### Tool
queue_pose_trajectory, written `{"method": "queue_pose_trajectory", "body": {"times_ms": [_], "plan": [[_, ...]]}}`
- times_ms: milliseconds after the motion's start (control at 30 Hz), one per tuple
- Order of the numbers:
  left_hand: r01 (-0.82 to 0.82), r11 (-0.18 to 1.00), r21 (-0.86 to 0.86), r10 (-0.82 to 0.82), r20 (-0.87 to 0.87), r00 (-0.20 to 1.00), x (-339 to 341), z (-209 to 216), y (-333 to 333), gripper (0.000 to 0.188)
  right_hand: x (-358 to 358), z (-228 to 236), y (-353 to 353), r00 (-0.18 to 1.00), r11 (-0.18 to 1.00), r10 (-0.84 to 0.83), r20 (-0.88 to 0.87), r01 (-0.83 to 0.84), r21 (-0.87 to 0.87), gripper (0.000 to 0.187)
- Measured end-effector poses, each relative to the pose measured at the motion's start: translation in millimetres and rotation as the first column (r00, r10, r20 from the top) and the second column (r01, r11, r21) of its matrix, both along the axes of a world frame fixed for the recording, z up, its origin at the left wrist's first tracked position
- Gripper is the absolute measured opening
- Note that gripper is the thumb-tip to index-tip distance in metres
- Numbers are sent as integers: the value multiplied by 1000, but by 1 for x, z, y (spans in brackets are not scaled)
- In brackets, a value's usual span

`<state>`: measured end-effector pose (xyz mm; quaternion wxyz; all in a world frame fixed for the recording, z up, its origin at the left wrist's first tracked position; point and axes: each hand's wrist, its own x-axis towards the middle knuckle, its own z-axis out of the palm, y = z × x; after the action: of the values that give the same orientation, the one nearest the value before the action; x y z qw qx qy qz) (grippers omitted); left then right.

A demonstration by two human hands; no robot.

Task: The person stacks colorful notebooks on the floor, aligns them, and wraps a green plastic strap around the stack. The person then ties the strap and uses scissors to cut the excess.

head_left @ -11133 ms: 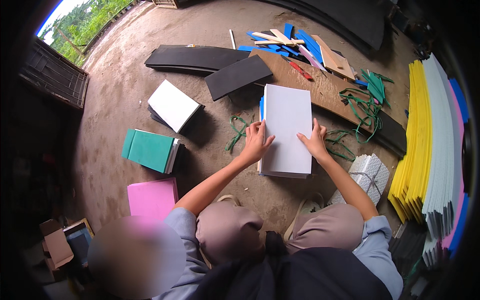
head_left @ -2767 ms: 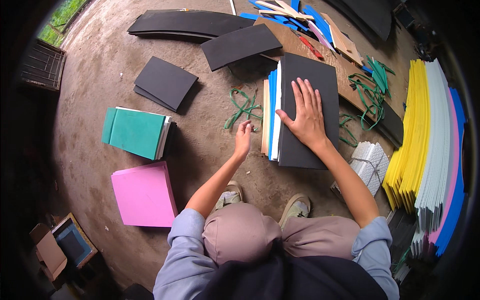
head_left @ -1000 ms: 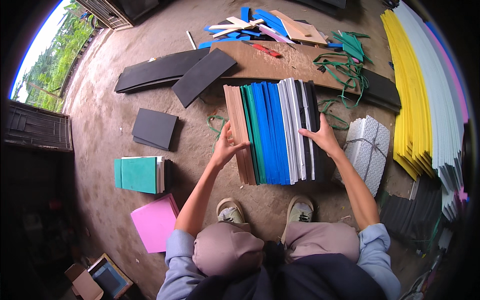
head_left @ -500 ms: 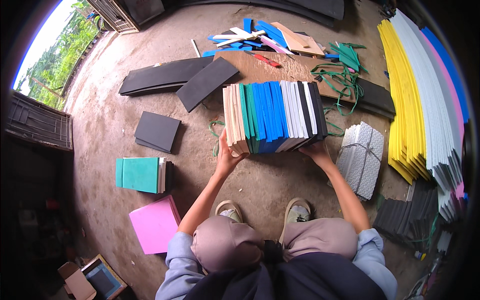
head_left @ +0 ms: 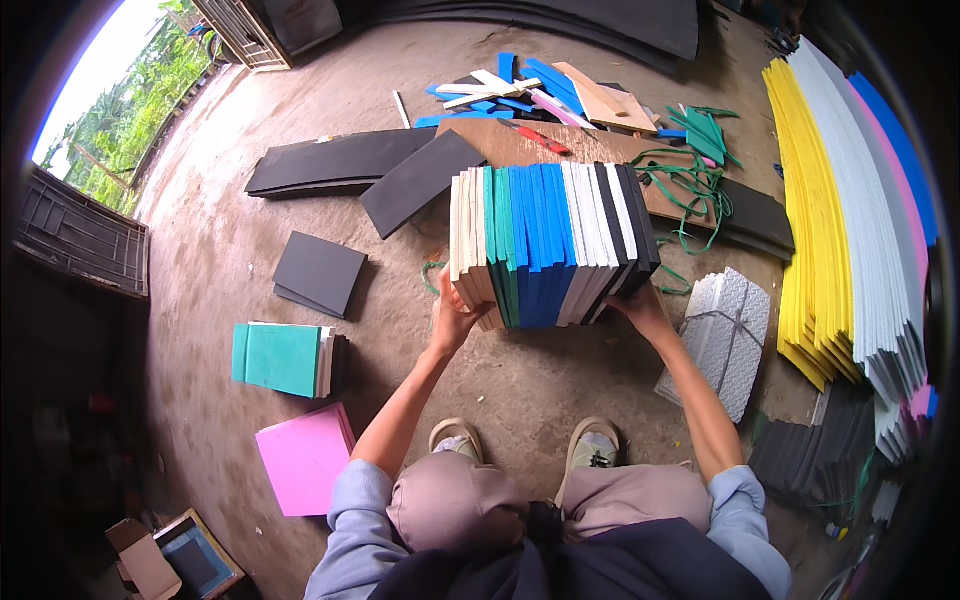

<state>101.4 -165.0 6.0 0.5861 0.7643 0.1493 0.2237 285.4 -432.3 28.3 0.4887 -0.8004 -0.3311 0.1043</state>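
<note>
- Block of coloured sheets (head_left: 540,245): located over the concrete floor (head_left: 525,400), ahead of the shoes (head_left: 592,452). Sheet edges face up, running beige, green, blue, white, black from left to right. Upper edges slightly uneven. Contact between its underside and the floor cannot be determined.
- Left hand (head_left: 456,315): partly open, curved around the near lower corner of the beige end, gripping it.
- Right hand (head_left: 640,308): gripping the near lower corner of the black end; fingers partly hidden, so exact spread cannot be told.
- Near side: a stretch of floor separates block and shoes.
- Far side: tight. The wooden board (head_left: 610,150) and black panel (head_left: 422,183) reach to just behind the block's far edge in view. A red cutter (head_left: 543,138) lies on the board.
- Left side: floor separates the left hand from the green-topped stack (head_left: 280,358) and pink stack (head_left: 305,462).
- Right side: narrower; the tied white bundle (head_left: 715,345) lies beside the right forearm, with yellow sheets (head_left: 808,230) beyond.
</note>
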Motion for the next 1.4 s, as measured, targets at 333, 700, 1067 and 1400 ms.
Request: {"method": "queue_pose_trajectory", "body": {"times_ms": [333, 700, 1067, 1400], "plan": [[149, 987, -61, -159, -210, 965, 24, 127, -3, 74, 36, 161, -18, 976, 906, 27, 214, 67, -418, 69], [118, 991, -64, -135, -511, 849, 50, 13, -2, 60, 66, -34, -21, 972, 936, -64, -227, -20, -351, 90], [15, 924, -382, -215, -489, 846, 41, -32, -17, 70, 55, -44, -48, 903, 946, -119, -413, -24, -325, 88], [-85, 989, -120, 4, -554, 832, 37, -9, -19, 54, 15, 50, -18, 990, 938, -126, -58, 99, -331, 51]]}}
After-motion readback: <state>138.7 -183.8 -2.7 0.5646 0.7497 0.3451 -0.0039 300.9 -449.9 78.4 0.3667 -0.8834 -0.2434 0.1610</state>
